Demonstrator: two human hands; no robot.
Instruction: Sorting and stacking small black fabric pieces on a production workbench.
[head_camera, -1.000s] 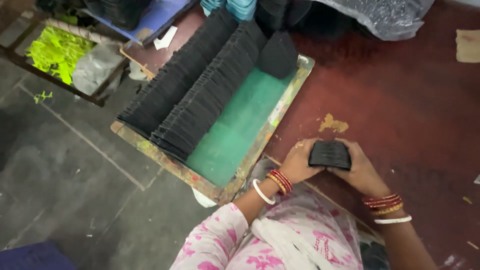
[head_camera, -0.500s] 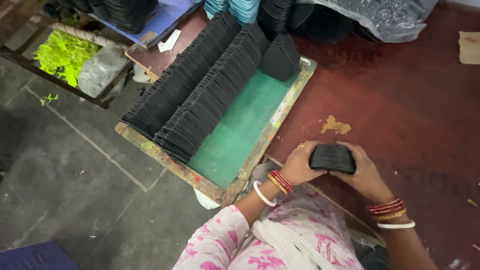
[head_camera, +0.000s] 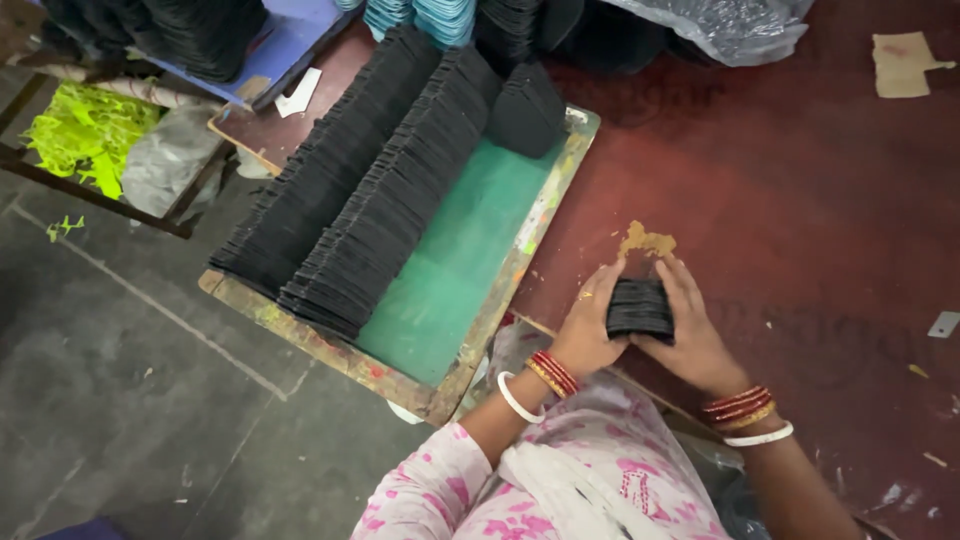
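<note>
Squaring a small stack of black pieces (head_camera: 640, 308) between left hand (head_camera: 588, 330) and right hand (head_camera: 690, 335), fingers closed around it, above the maroon table (head_camera: 800, 200), at four o'clock from the green board (head_camera: 450, 270). Risk: loosened grip, pieces fanning out and spilling.

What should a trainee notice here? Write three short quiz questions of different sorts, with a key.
1. True or false: both hands grip the small stack of black pieces.
2. Which surface carries the long rows of black pieces? A) the green board B) the red tabletop C) the grey floor
3. Fill in: the left hand and right hand hold the stack over the ____ tabletop.

Key: 1 true; 2 A; 3 red.
</note>
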